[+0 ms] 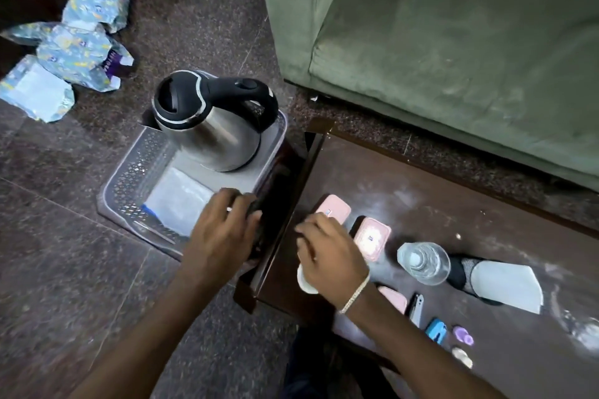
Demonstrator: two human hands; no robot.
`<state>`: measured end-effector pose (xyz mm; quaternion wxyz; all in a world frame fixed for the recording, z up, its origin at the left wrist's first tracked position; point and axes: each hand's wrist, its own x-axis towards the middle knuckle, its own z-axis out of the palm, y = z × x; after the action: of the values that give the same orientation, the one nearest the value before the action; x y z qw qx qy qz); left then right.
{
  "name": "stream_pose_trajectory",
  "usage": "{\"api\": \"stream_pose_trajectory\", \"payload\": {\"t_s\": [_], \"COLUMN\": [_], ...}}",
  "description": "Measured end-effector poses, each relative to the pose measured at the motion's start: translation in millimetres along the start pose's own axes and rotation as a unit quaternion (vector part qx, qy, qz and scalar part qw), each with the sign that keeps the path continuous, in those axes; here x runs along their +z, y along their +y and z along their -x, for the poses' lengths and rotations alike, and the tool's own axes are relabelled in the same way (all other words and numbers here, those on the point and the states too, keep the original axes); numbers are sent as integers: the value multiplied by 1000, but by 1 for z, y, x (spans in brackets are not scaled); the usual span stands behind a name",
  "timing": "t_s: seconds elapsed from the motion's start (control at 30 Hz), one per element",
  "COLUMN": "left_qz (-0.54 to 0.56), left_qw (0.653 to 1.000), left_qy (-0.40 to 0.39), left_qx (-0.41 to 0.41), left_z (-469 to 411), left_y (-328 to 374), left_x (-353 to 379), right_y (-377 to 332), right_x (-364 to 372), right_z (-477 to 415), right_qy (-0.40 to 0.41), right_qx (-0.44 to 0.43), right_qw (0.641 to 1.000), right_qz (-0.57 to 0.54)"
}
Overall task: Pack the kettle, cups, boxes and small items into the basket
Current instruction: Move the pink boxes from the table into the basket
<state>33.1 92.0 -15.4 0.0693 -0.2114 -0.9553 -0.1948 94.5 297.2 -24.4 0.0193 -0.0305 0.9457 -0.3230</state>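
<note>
Steel kettle [207, 126] with its black lid and handle sits in the far end of the clear perforated basket [129, 172] on the floor, hard against the dark table [421, 178]. A pale flat packet [181, 201] lies on the basket's bottom, its near edge hidden by the left hand [223, 230]. That hand curls over something dark and blurred at the basket's near right rim; what it grips I cannot make out. Right hand [327, 256] is down on the tabletop, fingers bent around a white cup [306, 282] of which only a sliver of rim shows under the palm. Beyond it, two pink boxes [371, 238], the farther one partly covered by the fingers; a third pink shape peeks out behind the wrist. A clear glass [423, 262] stands near, then small items [436, 329] too tiny to name. Green sofa [453, 42] is cut off at the top.
</note>
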Motion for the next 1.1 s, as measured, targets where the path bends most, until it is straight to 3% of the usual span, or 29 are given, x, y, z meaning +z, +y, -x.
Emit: {"api": "stream_pose_trajectory", "payload": {"t_s": [0.1,0.23,0.37,0.47,0.63,0.77,0.97,1.1], "left_qz": [29,-25,-85,-119,-143,-95,-21,-59], "left_qw": [996,956,912,890,893,909,956,961], "left_qy": [-66,-284,-395,-434,-417,-399,-282,-263], "left_qx": [57,69,66,66,95,69,79,66], "left_z": [-11,-34,-47,-55,-49,-49,-49,-51], "left_y": [37,70,91,98,102,94,38,-25], "left_x": [34,86,129,148,152,124,17,-65], "right_y": [57,110,136,144,143,125,47,-22], "right_x": [-10,-9,3,12,15,5,-20,-14], "right_z": [20,30,34,32,30,26,1,-24], "right_qy": [-11,-101,-187,-201,-202,-156,-57,-15], "right_qx": [84,180,202,188,174,187,145,95], "right_qw": [993,954,924,920,920,938,974,992], "right_qz": [87,219,265,280,286,245,165,85]}}
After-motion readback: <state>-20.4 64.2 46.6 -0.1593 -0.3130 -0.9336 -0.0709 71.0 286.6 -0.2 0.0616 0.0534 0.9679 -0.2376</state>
